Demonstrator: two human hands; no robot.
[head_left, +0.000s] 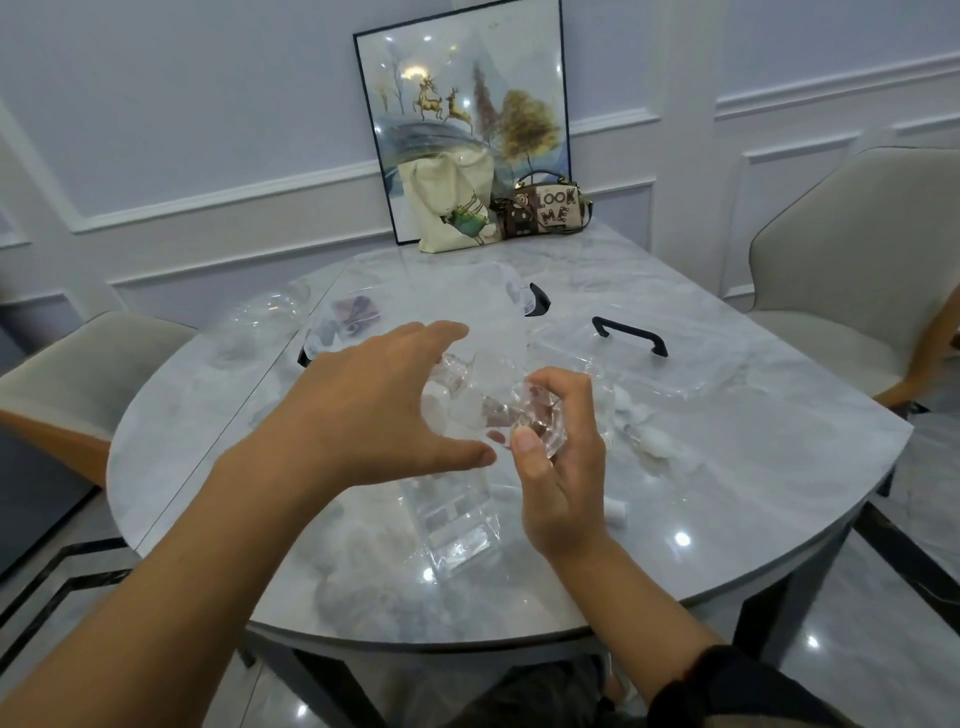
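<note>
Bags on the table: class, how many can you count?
2. A cream tote bag leans on the framed picture at the far edge of the table; a brown handbag lettered LOOK ME stands just right of it. No other shows.

The rounded grey-white marble surface (753, 467) carries a clear plastic lid with a black handle (631, 338) beyond the right hand (558, 467), and a clear compartmented plastic tray (457, 525) nearer than both hands. Right of that hand lie small white pieces (655, 444). Far beyond the left hand (363, 405) stand a cream canvas tote bag (452, 208) and a brown patterned handbag (545, 210).
</note>
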